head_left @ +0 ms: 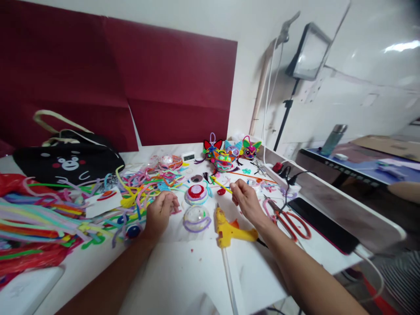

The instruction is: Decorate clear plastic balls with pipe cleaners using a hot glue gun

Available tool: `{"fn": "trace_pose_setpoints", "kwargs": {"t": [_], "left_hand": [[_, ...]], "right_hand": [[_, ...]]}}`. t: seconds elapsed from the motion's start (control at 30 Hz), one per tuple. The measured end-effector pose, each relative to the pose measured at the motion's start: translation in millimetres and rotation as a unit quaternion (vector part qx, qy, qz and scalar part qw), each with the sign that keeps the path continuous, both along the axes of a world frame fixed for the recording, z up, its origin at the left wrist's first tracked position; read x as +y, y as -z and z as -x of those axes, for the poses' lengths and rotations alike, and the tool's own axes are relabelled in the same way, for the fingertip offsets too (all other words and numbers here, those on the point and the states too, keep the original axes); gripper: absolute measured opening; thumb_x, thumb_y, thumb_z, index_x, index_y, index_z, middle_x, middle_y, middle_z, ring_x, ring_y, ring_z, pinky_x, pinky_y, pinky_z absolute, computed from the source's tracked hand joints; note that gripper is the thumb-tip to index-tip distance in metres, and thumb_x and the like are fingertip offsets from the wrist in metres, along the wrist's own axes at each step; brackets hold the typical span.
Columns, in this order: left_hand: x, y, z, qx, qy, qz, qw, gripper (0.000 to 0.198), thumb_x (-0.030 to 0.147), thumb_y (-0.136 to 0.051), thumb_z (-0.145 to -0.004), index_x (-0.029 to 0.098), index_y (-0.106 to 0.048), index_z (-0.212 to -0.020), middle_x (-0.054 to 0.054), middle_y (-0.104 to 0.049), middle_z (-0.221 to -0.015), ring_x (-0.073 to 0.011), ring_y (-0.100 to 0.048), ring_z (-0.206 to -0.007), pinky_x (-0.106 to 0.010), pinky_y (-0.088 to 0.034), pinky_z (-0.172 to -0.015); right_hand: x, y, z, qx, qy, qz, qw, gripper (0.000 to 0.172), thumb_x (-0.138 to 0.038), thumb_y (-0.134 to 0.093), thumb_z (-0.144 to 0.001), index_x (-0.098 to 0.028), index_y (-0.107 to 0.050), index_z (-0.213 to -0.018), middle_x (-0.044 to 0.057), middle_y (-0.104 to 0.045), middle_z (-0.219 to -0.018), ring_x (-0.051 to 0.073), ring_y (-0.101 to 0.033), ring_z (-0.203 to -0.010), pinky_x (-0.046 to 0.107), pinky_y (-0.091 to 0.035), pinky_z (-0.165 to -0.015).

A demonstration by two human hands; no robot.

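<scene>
My left hand (162, 211) rests at the table's middle left with its fingers curled; whether anything is in them is hidden. My right hand (244, 199) pinches the end of a thin yellow stick (222, 184) that points up and left. Between the hands lie a round piece with red and lilac coils (196, 193) and a clear dome (197, 218) with a lilac strip on it. A small red piece (221, 191) is just left of my right hand. Below it lies a yellow glue gun (226, 229) with a glue stick in its back.
Colourful pipe cleaners (36, 218) cover the left side near a black bag (68, 162). Finished cat-face ornaments (224, 161) stand at the back. Orange-handled scissors (290, 221), a black phone (323, 225) and a power strip (282, 177) lie right.
</scene>
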State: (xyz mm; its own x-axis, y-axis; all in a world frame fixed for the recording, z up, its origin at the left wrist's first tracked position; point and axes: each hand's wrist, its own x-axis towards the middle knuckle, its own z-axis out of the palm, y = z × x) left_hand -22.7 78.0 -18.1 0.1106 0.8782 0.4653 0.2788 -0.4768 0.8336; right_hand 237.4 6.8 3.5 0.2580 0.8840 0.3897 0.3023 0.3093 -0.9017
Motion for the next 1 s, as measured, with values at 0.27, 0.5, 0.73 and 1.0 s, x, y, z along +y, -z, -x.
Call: {"fn": "trace_pose_setpoints", "kwargs": {"t": [0.27, 0.5, 0.73, 1.0], "left_hand": [[-1, 0.7, -2, -0.028, 0.011, -0.001, 1.000, 0.023, 0.036, -0.044, -0.093, 0.019, -0.056, -0.081, -0.001, -0.067, -0.067, -0.0117, -0.060, -0.048, -0.023, -0.046, -0.045], [-1, -0.2, -3, -0.038, 0.012, -0.001, 0.999, 0.021, 0.034, -0.046, -0.092, 0.019, -0.057, -0.082, -0.001, -0.069, -0.070, -0.0111, -0.060, -0.046, -0.022, -0.046, -0.044], [1, 4.0, -2, -0.041, 0.015, 0.000, 0.999, 0.022, 0.034, -0.047, -0.092, 0.019, -0.058, -0.081, -0.001, -0.069, -0.069, -0.0109, -0.059, -0.046, -0.022, -0.045, -0.043], [2, 5.0, -3, -0.040, 0.021, 0.003, 0.999, 0.025, 0.037, -0.047, -0.093, 0.019, -0.059, -0.081, -0.002, -0.069, -0.069, -0.0112, -0.059, -0.046, -0.022, -0.045, -0.042]], "right_hand": [[-1, -4.3, 7, 0.033, -0.056, -0.014, 0.998, 0.049, -0.070, -0.058, -0.082, -0.023, -0.050, -0.073, -0.002, -0.060, -0.057, 0.015, -0.060, -0.053, 0.029, -0.051, -0.057], [-3, -20.1, 2, 0.028, -0.084, 0.003, 0.996, 0.044, -0.061, -0.070, -0.078, -0.020, -0.055, -0.075, 0.004, -0.070, -0.065, 0.016, -0.065, -0.059, 0.027, -0.049, -0.056], [-5, -29.3, -3, 0.001, -0.076, 0.037, 0.996, 0.046, -0.062, -0.069, -0.078, -0.020, -0.052, -0.075, -0.001, -0.065, -0.061, 0.013, -0.062, -0.054, 0.026, -0.048, -0.055], [-6, -10.0, -24, -0.015, -0.050, 0.044, 0.998, 0.051, -0.071, -0.058, -0.082, -0.021, -0.051, -0.079, 0.000, -0.065, -0.062, 0.015, -0.062, -0.057, 0.028, -0.049, -0.058]]}}
